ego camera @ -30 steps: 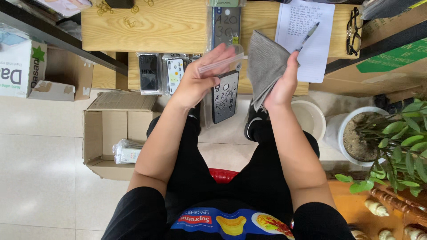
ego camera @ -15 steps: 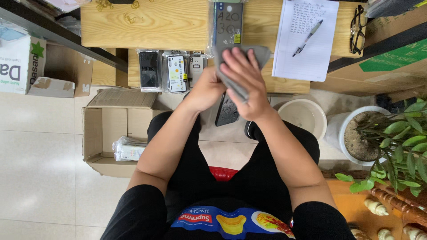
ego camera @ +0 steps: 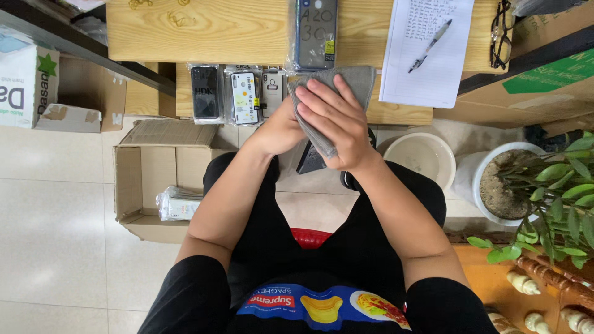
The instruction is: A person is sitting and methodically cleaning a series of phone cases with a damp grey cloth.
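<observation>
The right hand [ego camera: 334, 120] lies flat, fingers spread, pressing a grey cloth [ego camera: 346, 86] down over whatever the left hand [ego camera: 278, 130] is holding up underneath it. The left hand is curled shut around that thing, but the cloth and the right hand cover nearly all of it; only a dark edge [ego camera: 309, 159] pokes out below, perhaps a phone or a case, too hidden to tell. Both hands meet just in front of the wooden table [ego camera: 216, 31], above the person's lap.

Just beyond the cloth, on the table, lies a dark phone in a clear plastic sleeve [ego camera: 315, 31]. To its left, on the lower shelf of the table, three packaged phone cases [ego camera: 238, 96] sit side by side. To the right lies a sheet of paper [ego camera: 427, 55] with a pen [ego camera: 430, 46] on it, and glasses [ego camera: 501, 34] beside that. On the floor stand an open cardboard box [ego camera: 154, 179] at the left, and a white bucket [ego camera: 421, 158] and a potted plant [ego camera: 526, 185] at the right.
</observation>
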